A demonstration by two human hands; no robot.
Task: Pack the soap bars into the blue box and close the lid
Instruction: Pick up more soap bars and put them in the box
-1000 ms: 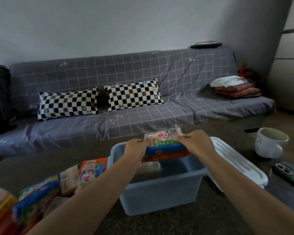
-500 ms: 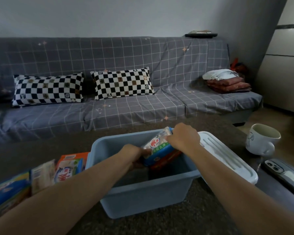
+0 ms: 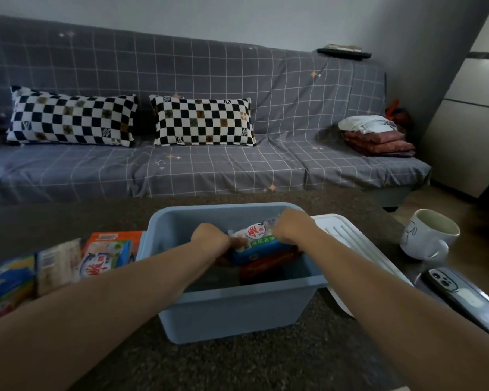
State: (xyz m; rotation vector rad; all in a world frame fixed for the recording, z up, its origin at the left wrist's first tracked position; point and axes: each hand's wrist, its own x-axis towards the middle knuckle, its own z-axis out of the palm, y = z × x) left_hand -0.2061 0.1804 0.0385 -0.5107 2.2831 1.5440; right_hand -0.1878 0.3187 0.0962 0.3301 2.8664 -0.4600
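An open blue box [image 3: 232, 311] stands on the dark table in front of me. Inside it, both hands hold a stack of wrapped soap bars [image 3: 259, 241]: a white, green and blue pack on top, a red one beneath. My left hand [image 3: 211, 238] grips the stack's left end, my right hand [image 3: 291, 225] its right end. The stack sits below the rim, tilted slightly. The white lid [image 3: 356, 249] lies flat to the right of the box. More soap packs [image 3: 108, 253] lie on the table to the left.
A white mug [image 3: 426, 235] stands right of the lid, and a phone [image 3: 469, 299] lies nearer me at the right edge. Behind the table is a grey checked sofa [image 3: 209, 165] with two chequered pillows and folded cloths.
Both hands have lowered the soap stack from above the box rim down into the box. The camera has tilted and moved closer.
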